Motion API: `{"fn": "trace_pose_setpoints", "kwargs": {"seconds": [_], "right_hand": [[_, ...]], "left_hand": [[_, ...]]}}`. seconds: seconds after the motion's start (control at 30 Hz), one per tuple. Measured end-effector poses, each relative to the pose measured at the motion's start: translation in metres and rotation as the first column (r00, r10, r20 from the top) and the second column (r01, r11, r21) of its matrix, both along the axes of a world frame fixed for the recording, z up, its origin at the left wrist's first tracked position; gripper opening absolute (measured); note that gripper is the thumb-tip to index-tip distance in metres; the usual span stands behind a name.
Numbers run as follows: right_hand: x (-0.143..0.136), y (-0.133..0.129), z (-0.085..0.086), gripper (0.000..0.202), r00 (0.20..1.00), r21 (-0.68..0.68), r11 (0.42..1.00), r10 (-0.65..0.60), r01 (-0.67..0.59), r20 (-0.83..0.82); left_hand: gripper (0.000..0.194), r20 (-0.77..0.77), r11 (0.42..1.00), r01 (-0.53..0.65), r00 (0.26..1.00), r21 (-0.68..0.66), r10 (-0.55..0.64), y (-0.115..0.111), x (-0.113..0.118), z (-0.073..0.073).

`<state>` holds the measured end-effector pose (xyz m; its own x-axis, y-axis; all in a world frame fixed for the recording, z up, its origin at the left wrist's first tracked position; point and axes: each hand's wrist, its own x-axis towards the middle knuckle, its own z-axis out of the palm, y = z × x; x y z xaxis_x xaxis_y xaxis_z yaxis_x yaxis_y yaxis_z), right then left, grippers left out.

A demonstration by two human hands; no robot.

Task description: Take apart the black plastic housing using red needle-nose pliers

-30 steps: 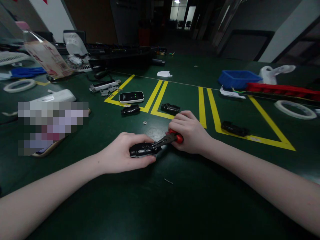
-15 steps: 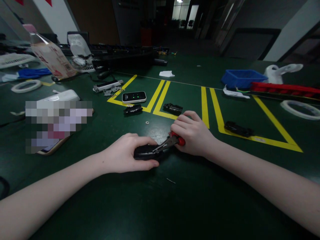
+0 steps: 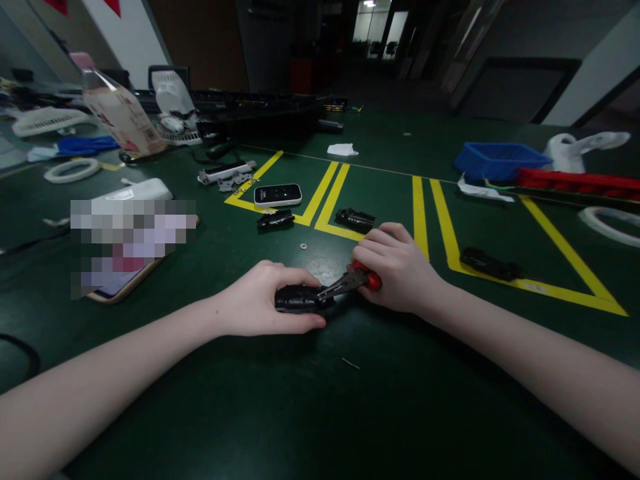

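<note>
My left hand (image 3: 270, 300) grips a glossy black plastic part (image 3: 299, 299) between thumb and fingers, low over the green table (image 3: 240, 407). Red-handled long-nose pliers (image 3: 345, 285) are held in my right hand (image 3: 395, 267), with their jaws against the right end of that part. What the jaw tips pinch is too small to make out. A thin metal pin (image 3: 351, 363) lies on the table in front, and a small ring (image 3: 303, 247) lies behind my hands. Farther back are similar black parts, one on the left (image 3: 276, 219) and one in the middle (image 3: 355, 219).
Another black part (image 3: 490, 264) lies at right on yellow tape. A white-edged device (image 3: 278, 195) with a green light sits behind. To the left are a phone (image 3: 145, 257) and a bottle (image 3: 123, 110); to the right, a blue bin (image 3: 500, 162) and a tape roll (image 3: 613, 225).
The whole view has shifted slightly, so things appear farther right. Both hands keep their hold, and the pliers remain at the black part's right end.
</note>
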<state>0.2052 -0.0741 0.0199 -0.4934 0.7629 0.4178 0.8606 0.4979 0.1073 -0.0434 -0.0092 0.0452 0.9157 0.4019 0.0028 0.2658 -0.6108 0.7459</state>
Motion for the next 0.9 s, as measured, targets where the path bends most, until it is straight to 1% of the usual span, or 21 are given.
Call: {"fn": "trace_pose_setpoints", "kwargs": {"seconds": [0.13, 0.27, 0.33, 0.57, 0.73, 0.9], "right_hand": [[-0.0016, -0.0006, 0.0012, 0.011, 1.000, 0.007, 1.000, 0.007, -0.008, 0.029], [-0.0026, -0.0013, 0.0011, 0.012, 0.997, 0.039, 0.999, 0.018, -0.021, 0.073], [-0.0017, -0.0012, -0.0006, 0.011, 0.996, 0.061, 0.998, 0.022, -0.028, 0.087], [0.0021, 0.0013, -0.0055, 0.008, 0.996, 0.096, 0.995, 0.029, -0.037, 0.084], [0.0019, 0.0028, -0.0052, 0.007, 0.998, 0.101, 0.995, -0.011, 0.004, 0.070], [0.0014, 0.0030, -0.0050, 0.006, 0.997, 0.098, 0.995, -0.031, 0.023, 0.074]], "left_hand": [[0.036, -0.021, 0.999, 0.021, 1.000, 0.032, -0.020, 0.0015, -0.0008, -0.0024], [0.037, -0.067, 0.985, 0.055, 0.997, 0.164, -0.044, 0.0015, -0.0004, -0.0044], [0.036, -0.077, 0.977, 0.067, 0.996, 0.200, -0.053, 0.0012, 0.0000, -0.0046], [0.037, -0.051, 0.983, 0.060, 0.997, 0.175, -0.051, 0.0051, 0.0000, -0.0079], [0.036, -0.030, 0.992, 0.012, 1.000, 0.125, -0.009, 0.0074, -0.0001, -0.0067], [0.037, 0.009, 0.996, 0.002, 1.000, 0.094, -0.003, 0.0079, -0.0005, -0.0063]]}}
